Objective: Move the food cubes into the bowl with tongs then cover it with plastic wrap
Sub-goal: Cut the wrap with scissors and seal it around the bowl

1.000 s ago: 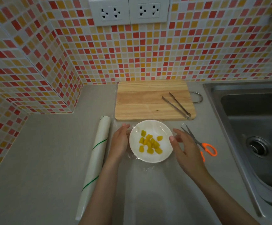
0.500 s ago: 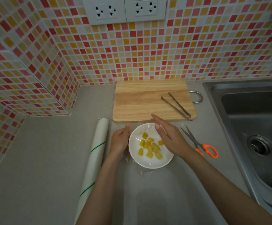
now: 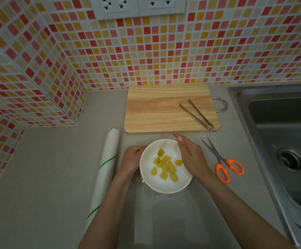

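Broadly, a grey counter point(image 3: 38, 177) fills the view, backed by a wall point(image 3: 182, 51) of red, orange and yellow mosaic tiles, with a steel sink point(image 3: 281, 141) set in on the right. A wooden board point(image 3: 155, 108) lies at the back of the counter, and metal tongs point(image 3: 196, 114) rest on its right part, arms spread, tips pointing left and away. A roll point(image 3: 104, 173) of wrap lies lengthwise left of the left arm. A sheet of clear wrap point(image 3: 146, 212) lies flat on the counter, crinkled at the near edge of the bowl. The white bowl point(image 3: 165, 184) sits in front of the board, between the two hands, with the yellow cubes point(image 3: 165, 166) heaped inside it. The left hand point(image 3: 131, 159) presses against the bowl's left rim, fingers curled; whether it pinches wrap cannot be told. The right hand point(image 3: 191, 155) lies over the bowl's right rim, fingers straight and together, reaching toward the board's near edge, gripping nothing that shows. Orange-handled scissors point(image 3: 221, 159) lie just right of the right hand, blades apart.
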